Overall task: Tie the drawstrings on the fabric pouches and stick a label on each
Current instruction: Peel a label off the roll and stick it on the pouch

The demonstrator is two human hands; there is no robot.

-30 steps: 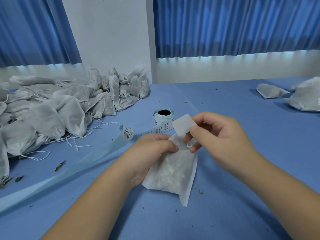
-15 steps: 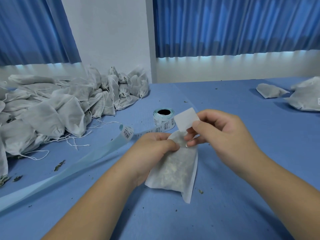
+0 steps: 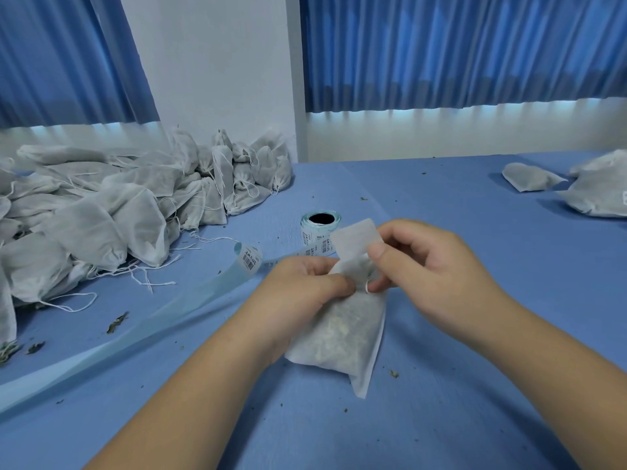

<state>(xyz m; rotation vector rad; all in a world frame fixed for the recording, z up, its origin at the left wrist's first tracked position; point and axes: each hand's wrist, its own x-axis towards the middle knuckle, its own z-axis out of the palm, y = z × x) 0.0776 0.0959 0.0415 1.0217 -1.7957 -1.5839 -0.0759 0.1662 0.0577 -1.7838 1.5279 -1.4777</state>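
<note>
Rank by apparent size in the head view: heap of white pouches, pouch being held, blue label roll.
1. Heap of white fabric pouches
2. Held white fabric pouch, nearer the camera
3. Pale blue label roll

- Both forearms bare, coming in from the bottom edge and converging at centre.
- Left hand (image 3: 305, 293): back of the hand up, fingers curled, gripping the neck of the pouch (image 3: 342, 334) from the left.
- Right hand (image 3: 431, 269): thumb pointing left, fingers curled under, pinching the pouch's top flap.
- Fingertips of the two hands nearly meet.
</note>
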